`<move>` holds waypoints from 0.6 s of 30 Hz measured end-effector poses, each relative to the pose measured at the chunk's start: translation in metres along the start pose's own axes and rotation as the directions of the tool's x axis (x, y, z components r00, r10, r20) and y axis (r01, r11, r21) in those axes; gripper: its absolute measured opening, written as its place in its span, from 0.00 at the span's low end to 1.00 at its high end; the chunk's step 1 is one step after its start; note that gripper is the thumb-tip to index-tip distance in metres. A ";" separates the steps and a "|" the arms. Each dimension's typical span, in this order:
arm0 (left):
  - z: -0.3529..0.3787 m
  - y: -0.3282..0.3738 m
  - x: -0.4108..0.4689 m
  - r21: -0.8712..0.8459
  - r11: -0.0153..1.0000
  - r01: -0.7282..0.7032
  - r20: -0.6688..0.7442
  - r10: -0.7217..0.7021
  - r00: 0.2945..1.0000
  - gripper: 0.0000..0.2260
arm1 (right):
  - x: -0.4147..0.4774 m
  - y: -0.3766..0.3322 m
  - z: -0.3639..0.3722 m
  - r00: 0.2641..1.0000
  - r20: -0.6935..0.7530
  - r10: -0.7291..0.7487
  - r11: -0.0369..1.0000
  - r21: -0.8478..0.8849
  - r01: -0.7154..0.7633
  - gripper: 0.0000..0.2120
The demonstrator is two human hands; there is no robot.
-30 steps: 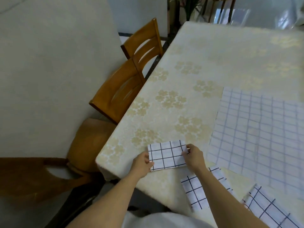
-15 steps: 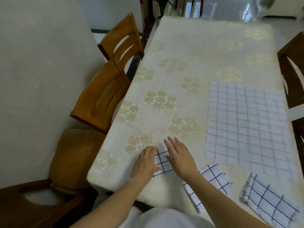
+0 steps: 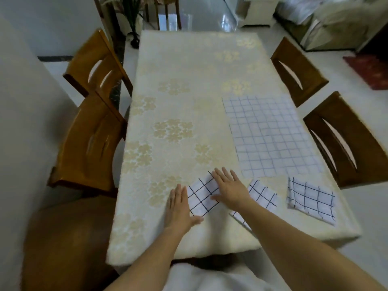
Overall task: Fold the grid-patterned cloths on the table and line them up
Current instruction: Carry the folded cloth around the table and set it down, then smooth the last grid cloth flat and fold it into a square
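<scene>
Folded cloth [image 3: 201,196] lies between left hand [image 3: 178,206] and right hand [image 3: 231,189]; both flat, fingers straight.

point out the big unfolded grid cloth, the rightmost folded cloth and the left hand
unfolded grid cloth [image 3: 270,137], head view, middle of its surface
rightmost folded cloth [image 3: 310,198], head view, centre of its top layer
left hand [image 3: 178,206], head view, back of the hand

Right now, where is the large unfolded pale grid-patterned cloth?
Head view: the large unfolded cloth lies flat on the right side of the cream table, just beyond the rightmost folded dark-grid cloth.
</scene>
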State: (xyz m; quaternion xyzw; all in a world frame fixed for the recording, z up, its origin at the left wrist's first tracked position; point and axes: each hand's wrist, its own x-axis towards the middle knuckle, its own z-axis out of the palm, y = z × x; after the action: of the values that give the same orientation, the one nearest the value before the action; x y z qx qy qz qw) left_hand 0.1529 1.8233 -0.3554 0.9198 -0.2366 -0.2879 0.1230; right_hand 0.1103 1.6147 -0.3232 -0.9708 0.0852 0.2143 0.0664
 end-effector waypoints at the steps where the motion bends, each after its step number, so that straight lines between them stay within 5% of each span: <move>1: 0.001 0.003 -0.003 -0.052 0.998 -0.019 -0.058 0.016 0.998 0.48 | -0.009 -0.003 -0.002 0.998 -0.063 -0.002 0.998 0.065 0.006 0.37; 5: -0.011 0.026 -0.003 -0.224 0.940 -0.256 -0.374 0.160 0.913 0.17 | -0.043 -0.005 -0.018 0.941 -0.301 0.154 0.963 0.259 -0.075 0.19; 7: -0.024 0.048 -0.003 -0.208 0.936 -0.285 -0.394 0.186 0.900 0.08 | -0.058 0.003 -0.024 0.915 -0.342 0.215 0.949 0.293 -0.114 0.14; 12: -0.041 0.117 -0.013 -0.111 0.941 -0.321 -0.317 0.273 0.908 0.07 | -0.098 0.049 -0.028 0.836 -0.428 0.343 0.887 0.440 -0.139 0.10; 18: -0.020 0.202 -0.026 -0.062 0.950 -0.305 -0.372 0.262 0.891 0.09 | -0.155 0.146 -0.030 0.801 -0.523 0.293 0.895 0.445 -0.037 0.12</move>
State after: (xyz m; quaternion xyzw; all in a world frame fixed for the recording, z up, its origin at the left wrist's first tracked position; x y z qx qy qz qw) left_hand 0.0717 1.6649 -0.2538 0.9033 -0.3243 -0.1075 0.2593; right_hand -0.0441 1.4882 -0.2432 -0.9412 0.2308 -0.1078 0.2217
